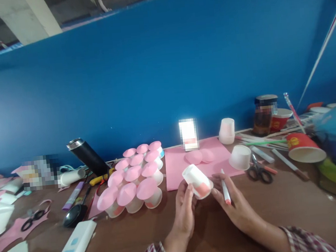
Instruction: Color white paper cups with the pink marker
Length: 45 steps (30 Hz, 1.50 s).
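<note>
Cup [197, 181] tilted between both hands: left grip [184, 207] clasps it, right grip [234, 200] pinches a marker [226, 191] just beside it

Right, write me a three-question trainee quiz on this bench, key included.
1. What does the left hand hold?
2. True or false: the marker is in the right hand.
3. The scissors lie A) right of the pink sheet, B) on the capped cups.

Key: 1. a paper cup, tipped, partly coloured pink. 2. True. 3. A.
</note>
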{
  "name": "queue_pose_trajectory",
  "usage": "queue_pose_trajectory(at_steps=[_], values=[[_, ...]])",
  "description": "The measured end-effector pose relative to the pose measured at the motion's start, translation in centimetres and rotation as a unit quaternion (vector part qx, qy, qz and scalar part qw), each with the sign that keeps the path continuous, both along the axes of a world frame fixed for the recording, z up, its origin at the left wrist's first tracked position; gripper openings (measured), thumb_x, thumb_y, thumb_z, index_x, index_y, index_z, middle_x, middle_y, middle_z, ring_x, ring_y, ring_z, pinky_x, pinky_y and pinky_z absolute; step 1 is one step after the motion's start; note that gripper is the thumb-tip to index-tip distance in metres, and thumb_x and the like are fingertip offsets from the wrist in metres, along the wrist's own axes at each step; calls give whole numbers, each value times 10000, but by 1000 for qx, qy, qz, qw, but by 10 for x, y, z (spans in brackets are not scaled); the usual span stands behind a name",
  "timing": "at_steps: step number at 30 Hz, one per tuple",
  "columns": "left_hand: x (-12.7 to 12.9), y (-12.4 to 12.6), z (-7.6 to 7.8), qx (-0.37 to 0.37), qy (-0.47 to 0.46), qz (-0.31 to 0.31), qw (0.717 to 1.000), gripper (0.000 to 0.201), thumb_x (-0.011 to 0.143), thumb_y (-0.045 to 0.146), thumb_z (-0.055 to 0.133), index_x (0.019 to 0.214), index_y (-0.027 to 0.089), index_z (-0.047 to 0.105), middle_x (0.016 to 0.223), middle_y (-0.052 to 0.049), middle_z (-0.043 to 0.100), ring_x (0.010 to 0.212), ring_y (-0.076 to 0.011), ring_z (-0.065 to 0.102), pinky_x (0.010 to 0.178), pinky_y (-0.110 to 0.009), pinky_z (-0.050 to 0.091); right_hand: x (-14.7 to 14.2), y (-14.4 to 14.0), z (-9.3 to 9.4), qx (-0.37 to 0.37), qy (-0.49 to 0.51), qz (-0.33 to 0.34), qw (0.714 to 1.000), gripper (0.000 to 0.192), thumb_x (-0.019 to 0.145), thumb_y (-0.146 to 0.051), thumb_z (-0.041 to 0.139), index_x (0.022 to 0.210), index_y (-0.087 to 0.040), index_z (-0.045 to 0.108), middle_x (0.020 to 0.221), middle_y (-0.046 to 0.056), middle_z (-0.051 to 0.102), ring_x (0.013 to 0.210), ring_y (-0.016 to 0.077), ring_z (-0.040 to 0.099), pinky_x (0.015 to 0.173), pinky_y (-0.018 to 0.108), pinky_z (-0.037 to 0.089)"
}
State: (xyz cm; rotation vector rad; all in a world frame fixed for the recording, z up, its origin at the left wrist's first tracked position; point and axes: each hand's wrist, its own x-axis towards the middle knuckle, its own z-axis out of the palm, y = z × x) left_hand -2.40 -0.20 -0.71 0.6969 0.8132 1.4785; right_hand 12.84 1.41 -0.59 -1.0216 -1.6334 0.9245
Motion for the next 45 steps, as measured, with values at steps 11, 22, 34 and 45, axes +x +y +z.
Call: queue_pose_trajectory(at_steps=[11,22,34,45], values=[[0,-1,3,-3,19,2,1000,408,852,355,639,1212,197,531,1187,-114,649,1113,-256,609,951,-372,454,0,1,1,-18,-14,2,1000,311,937,-424,481,1169,-227,419,1166,149,658,1124,252,636,932,401,543],[-1,-2,5,-25,15,-2,1000,503,833,377,658,1282,187,534,1163,-119,670,1104,-272,610,928,-366,460,0,0,-1,-16,-19,11,1000,300,915,-397,512,1155,-228,453,1113,135,687,1074,252,665,905,417,554],[1,-1,8,-36,-6,33,999,478,793,394,697,1205,178,588,1072,-104,701,1030,-250,647,904,-354,479,-1,-3,3,26,-27,3,999,273,918,-325,508,1160,-216,444,1053,127,699,965,230,693,838,372,572],[-2,0,5,-30,-28,33,999,363,786,437,684,1042,181,657,1148,-119,678,1129,-292,599,932,-399,490,3,-5,-18,57,-11,51,997,326,921,-198,468,1234,-223,383,1138,130,638,1060,234,644,896,361,534]])
